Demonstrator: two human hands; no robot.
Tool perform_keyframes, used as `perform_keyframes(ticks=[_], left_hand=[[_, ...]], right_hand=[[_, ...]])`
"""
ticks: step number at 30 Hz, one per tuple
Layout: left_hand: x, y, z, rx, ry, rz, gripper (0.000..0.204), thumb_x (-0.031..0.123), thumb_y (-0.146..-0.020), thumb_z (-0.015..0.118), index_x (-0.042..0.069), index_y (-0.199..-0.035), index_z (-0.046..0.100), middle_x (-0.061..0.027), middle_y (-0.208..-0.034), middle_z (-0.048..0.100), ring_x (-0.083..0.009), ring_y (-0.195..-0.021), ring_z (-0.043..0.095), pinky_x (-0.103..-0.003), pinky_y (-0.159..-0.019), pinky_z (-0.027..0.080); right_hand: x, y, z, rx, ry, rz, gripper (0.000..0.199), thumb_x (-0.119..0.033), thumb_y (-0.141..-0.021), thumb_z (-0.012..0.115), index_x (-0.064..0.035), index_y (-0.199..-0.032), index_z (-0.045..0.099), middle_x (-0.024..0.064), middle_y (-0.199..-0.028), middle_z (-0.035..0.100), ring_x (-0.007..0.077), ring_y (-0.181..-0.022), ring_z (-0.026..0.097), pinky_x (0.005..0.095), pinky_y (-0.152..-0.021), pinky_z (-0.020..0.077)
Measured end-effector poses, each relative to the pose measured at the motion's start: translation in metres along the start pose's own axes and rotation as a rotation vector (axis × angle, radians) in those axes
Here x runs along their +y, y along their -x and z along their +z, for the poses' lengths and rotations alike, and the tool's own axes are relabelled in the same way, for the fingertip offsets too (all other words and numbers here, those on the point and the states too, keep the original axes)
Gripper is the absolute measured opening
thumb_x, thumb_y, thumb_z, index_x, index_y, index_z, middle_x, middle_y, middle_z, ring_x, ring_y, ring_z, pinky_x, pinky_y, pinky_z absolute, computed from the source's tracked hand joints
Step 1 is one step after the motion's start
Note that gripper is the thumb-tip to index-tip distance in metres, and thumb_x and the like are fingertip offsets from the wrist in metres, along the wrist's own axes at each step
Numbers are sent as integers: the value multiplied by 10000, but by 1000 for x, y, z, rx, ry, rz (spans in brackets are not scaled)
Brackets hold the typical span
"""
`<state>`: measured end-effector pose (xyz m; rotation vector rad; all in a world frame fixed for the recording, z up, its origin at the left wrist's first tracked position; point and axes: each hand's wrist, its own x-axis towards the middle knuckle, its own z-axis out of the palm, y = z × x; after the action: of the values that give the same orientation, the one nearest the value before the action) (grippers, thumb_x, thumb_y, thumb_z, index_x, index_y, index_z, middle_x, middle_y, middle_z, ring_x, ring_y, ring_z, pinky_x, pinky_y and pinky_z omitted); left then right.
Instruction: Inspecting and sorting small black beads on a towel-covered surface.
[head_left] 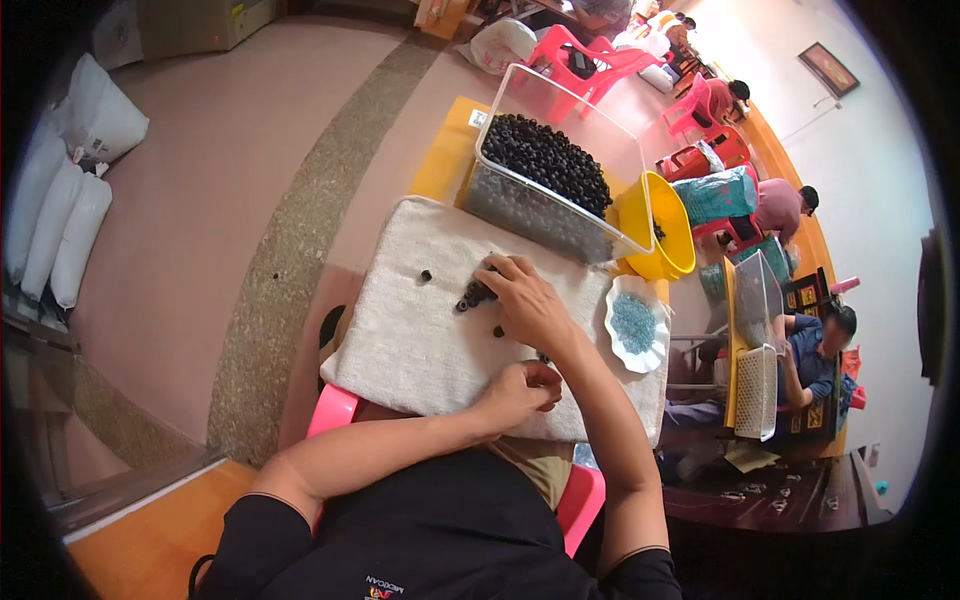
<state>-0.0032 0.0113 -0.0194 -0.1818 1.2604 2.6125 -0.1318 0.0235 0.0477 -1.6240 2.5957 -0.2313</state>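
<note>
A white padded board lies across my lap. My right hand rests flat on it, fingers spread over a small heap of black beads. One loose black bead lies to the left of the heap. My left hand is near the board's front edge, its fingertips pinched together around something small that I cannot make out. A clear plastic bin heaped with black beads stands at the board's far edge.
A white shell-shaped dish of small blue beads sits at the board's right. A yellow bucket stands behind it. Pink plastic chairs and white sacks stand on the floor. Other people work at tables on the right.
</note>
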Motion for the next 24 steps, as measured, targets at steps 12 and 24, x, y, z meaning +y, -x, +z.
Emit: perform_keyframes(ticks=[12,24], left_hand=[[7,4,2,3,-20,12,103,37,-850,648,-27,-931,647,-36,-839,637,-105,-738,587,-254,-694,504],[8,5,1,-12,-74,14,138,74,-867,656,-28,-959,638,-57,-846,650,-118,-741,606,-258,-695,513]], right_hand=[[12,49,-4,67,-87,14,388,3,-734,568,-82,-1097,672,90,-1216,609,306,-1131,550,389,-956,466],[23,72,-7,124,-138,42,353,17,-708,610,-70,-1043,686,85,-1084,669,294,-1008,611,379,-872,507]])
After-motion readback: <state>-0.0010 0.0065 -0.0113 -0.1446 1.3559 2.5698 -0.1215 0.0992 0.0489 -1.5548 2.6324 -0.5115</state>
